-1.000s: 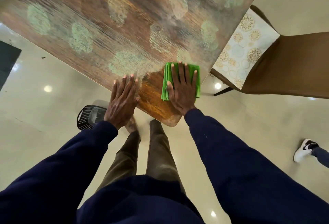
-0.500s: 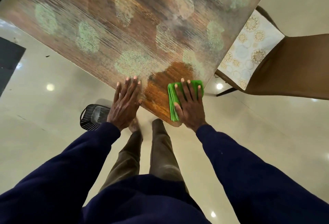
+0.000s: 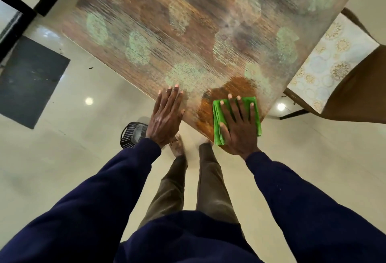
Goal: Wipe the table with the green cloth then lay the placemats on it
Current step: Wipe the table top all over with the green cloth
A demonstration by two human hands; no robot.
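1. We see the right hand (image 3: pixel 240 129) spread flat, fingers splayed, pressing down on the folded bright green cloth (image 3: pixel 217 124) rather than gripping it.
2. We find that cloth lying at the near corner of the brown wooden table with pale green blotches (image 3: pixel 188 33), its lower edge reaching the table's rim.
3. We note a darker, glossier orange-brown patch (image 3: pixel 211 104) on the tabletop just beside the cloth.
4. We see the left hand (image 3: pixel 166 116) open and flat, palm down on the table's near edge, holding nothing.
5. We spot the white placemat with gold circular motifs (image 3: pixel 334 53) lying on the brown chair (image 3: pixel 359 95) at the table's right side.
6. We notice a black slatted object (image 3: pixel 130 135) on the cream tiled floor beneath the left wrist.
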